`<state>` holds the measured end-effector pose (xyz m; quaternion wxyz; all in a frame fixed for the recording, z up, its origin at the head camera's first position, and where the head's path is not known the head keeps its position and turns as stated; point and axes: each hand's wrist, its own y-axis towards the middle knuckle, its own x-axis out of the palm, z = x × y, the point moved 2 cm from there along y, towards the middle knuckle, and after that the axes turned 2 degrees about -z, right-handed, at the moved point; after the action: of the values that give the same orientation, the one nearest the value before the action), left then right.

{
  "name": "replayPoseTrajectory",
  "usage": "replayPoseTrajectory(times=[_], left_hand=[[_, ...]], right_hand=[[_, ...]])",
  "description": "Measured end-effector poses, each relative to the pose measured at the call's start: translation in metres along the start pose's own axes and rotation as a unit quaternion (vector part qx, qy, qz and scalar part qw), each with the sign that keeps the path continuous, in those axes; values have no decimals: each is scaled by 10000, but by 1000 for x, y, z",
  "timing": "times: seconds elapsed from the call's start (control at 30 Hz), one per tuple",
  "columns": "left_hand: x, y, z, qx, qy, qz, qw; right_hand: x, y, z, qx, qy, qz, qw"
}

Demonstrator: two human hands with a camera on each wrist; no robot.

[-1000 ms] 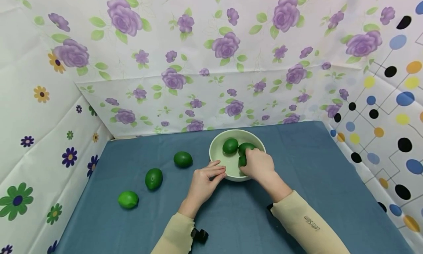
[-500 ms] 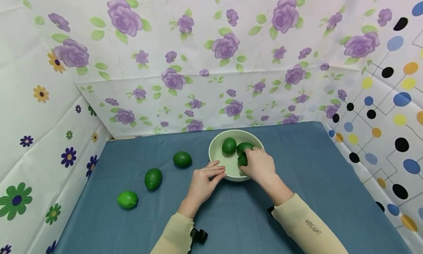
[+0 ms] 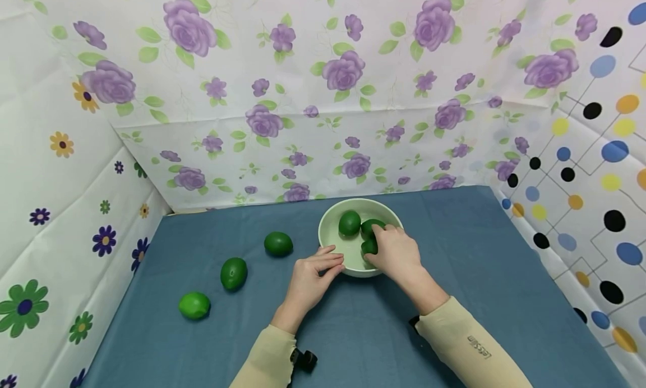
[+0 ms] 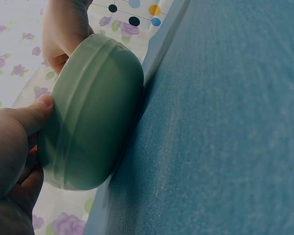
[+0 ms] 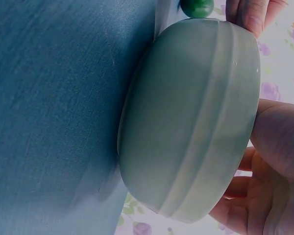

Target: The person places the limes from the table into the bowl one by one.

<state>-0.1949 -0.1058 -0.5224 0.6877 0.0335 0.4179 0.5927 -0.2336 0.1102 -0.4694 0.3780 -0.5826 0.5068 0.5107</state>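
Note:
A pale green bowl stands near the back of the blue-covered table. Inside it are three dark green limes: one lime at the back left, another lime at the back right, and a third lime in front. My right hand reaches over the bowl's right rim, thumb and fingers round the front lime, partly covering it. With my left hand I hold the front-left rim, thumb outside. Both wrist views show the bowl's outer wall; its contents are hidden there.
Left of the bowl, three more limes lie in a slanting row: a dark lime, another dark lime and a lighter green lime. A floral cloth wall rises behind the table, with patterned walls at both sides.
The front lime has shifted very slightly left under my right fingers. The left hand keeps its place on the rim, and the limes on the table stay put.

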Motion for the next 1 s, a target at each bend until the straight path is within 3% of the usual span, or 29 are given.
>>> replayPoseTrajectory(times=[0.3,0.43,0.7,0.87,1.0], left_hand=[[-1,0,2,-1,-44,-20,10000],[-1,1,1,-49,-78,-40,9999],[-2,3,2,-16,-58,-12,10000],[-2,3,1,24,-32,41,10000],[-1,1,0,12,-15,38,10000]], right_hand=[[0,-1,4,-70,212,117,9997],[-5,-3,9,-302,508,203,9980],[-15,-17,41,-1159,1503,224,9816],[-18,-25,61,-1351,1820,375,9733],[-17,-31,70,-1715,1878,250,9668]])
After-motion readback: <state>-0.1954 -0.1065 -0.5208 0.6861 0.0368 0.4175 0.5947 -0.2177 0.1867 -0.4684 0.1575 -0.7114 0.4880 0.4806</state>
